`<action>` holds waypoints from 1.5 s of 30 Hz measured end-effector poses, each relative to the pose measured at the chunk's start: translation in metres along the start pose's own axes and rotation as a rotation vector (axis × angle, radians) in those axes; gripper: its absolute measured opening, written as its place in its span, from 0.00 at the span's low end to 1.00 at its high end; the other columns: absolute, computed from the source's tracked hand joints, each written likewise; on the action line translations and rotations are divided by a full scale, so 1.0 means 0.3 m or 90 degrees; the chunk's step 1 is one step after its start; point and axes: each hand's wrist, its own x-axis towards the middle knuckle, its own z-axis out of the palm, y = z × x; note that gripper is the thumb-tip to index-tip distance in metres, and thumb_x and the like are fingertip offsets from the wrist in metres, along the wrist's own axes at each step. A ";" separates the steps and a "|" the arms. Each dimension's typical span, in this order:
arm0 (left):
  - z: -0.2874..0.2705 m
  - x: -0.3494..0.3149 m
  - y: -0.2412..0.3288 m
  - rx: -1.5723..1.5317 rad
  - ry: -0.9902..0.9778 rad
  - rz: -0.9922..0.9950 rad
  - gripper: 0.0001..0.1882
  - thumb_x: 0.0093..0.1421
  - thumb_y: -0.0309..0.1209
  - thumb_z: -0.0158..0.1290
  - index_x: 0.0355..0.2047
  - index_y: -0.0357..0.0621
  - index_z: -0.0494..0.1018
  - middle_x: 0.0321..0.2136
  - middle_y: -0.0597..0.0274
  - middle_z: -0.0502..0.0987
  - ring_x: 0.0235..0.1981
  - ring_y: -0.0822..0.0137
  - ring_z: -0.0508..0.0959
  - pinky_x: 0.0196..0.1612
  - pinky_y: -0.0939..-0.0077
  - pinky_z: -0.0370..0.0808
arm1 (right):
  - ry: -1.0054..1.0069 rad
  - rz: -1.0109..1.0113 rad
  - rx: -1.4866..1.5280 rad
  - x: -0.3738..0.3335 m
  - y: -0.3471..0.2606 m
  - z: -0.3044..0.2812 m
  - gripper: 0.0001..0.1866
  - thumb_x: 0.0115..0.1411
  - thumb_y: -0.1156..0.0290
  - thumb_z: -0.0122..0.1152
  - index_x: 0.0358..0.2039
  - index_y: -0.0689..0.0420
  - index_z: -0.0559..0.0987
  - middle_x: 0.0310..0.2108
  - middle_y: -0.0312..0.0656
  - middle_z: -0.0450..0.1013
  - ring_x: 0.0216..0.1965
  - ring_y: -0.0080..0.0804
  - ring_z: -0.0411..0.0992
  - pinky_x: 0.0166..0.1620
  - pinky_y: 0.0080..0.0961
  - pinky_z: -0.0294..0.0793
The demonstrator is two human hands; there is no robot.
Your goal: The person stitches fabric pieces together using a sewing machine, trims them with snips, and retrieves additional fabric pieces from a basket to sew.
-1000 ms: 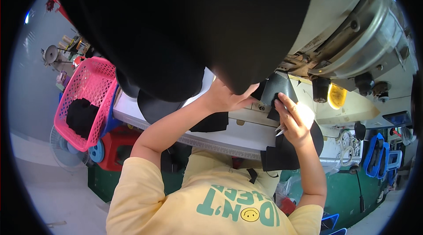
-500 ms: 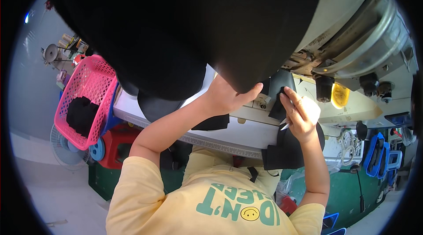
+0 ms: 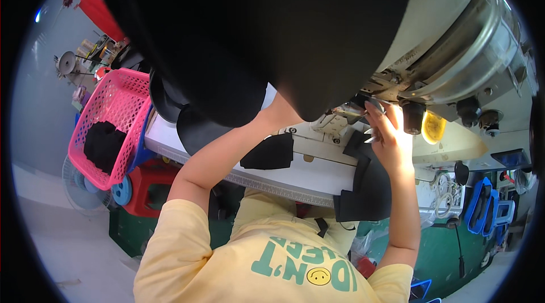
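My left hand reaches up behind a large dark shape. Only its wrist side shows, and its fingers are hidden. My right hand is closed, its fingertips by the working area of a sewing machine, near a small dark piece. Silver pointed tips, like those of thread snips, stick out from its curled fingers. Below the right hand, black flat pieces lie at the table's near edge. Another black piece rests beside my left forearm.
A pink basket holding black cloth stands at the left, above a red stool. A ruler strip runs along the table's near edge. Blue trays are at the right.
My right hand has moved farther away, up to the machine. My left hand has slid behind the dark shape, so its thumb no longer shows. More of the machine bed is visible.
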 end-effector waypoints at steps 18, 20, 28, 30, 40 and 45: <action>-0.295 0.148 -0.219 -0.447 -0.036 -0.447 0.11 0.54 0.26 0.53 0.39 0.38 0.72 0.32 0.58 0.75 0.34 0.66 0.76 0.40 0.71 0.73 | -0.097 0.300 0.119 -0.314 0.212 0.074 0.10 0.50 0.82 0.58 0.35 0.63 0.77 0.35 0.48 0.72 0.36 0.49 0.72 0.39 0.36 0.71; -0.389 0.198 -0.232 -0.470 -0.015 -0.450 0.12 0.55 0.27 0.52 0.40 0.38 0.71 0.32 0.58 0.75 0.34 0.66 0.76 0.41 0.72 0.74 | -0.126 0.300 0.059 -0.319 0.216 0.106 0.12 0.51 0.79 0.58 0.39 0.61 0.76 0.36 0.48 0.70 0.35 0.50 0.71 0.38 0.38 0.71; -0.897 0.512 -0.157 -0.500 0.029 -0.371 0.13 0.60 0.27 0.49 0.45 0.35 0.69 0.34 0.60 0.75 0.37 0.68 0.76 0.44 0.72 0.75 | -0.044 0.271 -0.018 -0.371 0.200 0.154 0.09 0.48 0.80 0.61 0.32 0.60 0.76 0.33 0.45 0.67 0.31 0.48 0.72 0.33 0.38 0.71; -1.022 0.657 -0.064 -0.506 0.030 -0.350 0.14 0.60 0.28 0.49 0.45 0.35 0.69 0.34 0.60 0.75 0.37 0.69 0.76 0.45 0.72 0.75 | -0.029 0.316 -0.009 -0.380 0.194 0.144 0.08 0.48 0.80 0.60 0.31 0.60 0.76 0.33 0.44 0.67 0.31 0.47 0.72 0.33 0.37 0.71; -1.022 0.947 0.248 -0.257 -0.140 -0.329 0.14 0.62 0.30 0.49 0.44 0.34 0.71 0.38 0.55 0.78 0.38 0.68 0.79 0.43 0.76 0.77 | -0.012 0.244 -0.072 -0.372 0.186 0.173 0.07 0.49 0.79 0.60 0.30 0.60 0.75 0.31 0.45 0.66 0.29 0.46 0.71 0.32 0.37 0.71; -0.981 0.718 0.154 -0.130 0.328 -0.313 0.13 0.63 0.34 0.50 0.42 0.38 0.72 0.36 0.61 0.77 0.36 0.70 0.77 0.42 0.72 0.75 | -0.020 0.269 -0.006 -0.334 0.205 0.190 0.09 0.46 0.82 0.59 0.28 0.59 0.72 0.31 0.44 0.67 0.30 0.47 0.71 0.32 0.38 0.71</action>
